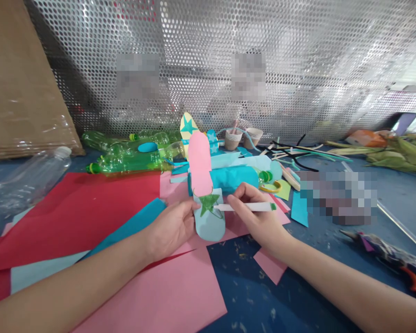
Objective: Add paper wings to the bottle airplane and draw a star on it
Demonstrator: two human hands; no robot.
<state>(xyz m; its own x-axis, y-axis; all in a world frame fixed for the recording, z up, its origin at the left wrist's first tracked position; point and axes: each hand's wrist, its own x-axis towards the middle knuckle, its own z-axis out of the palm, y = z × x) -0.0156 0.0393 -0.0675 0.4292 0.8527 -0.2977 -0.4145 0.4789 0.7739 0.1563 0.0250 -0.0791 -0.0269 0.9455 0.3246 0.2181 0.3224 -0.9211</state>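
Between my hands is a light blue paper piece (211,229) with a rounded lower end, bearing a green star (208,203). My left hand (175,226) has its thumb and curled fingers at the left edge, gripping it. In my right hand (258,217) is a white-barrelled green marker (260,206), its tip at the star. Part of the star looks filled with green. A pink rounded paper piece (199,157) rises above the light blue one. Behind them lies a bottle wrapped in blue paper (234,178), with a green cap.
Red paper (107,199) and pink sheets (166,296) spread at left and front. Green plastic bottles (128,159) lie behind, a clear bottle (38,173) far left. A glue gun (384,252) rests at right. Two small pots (233,138) stand by the perforated metal panel (201,55).
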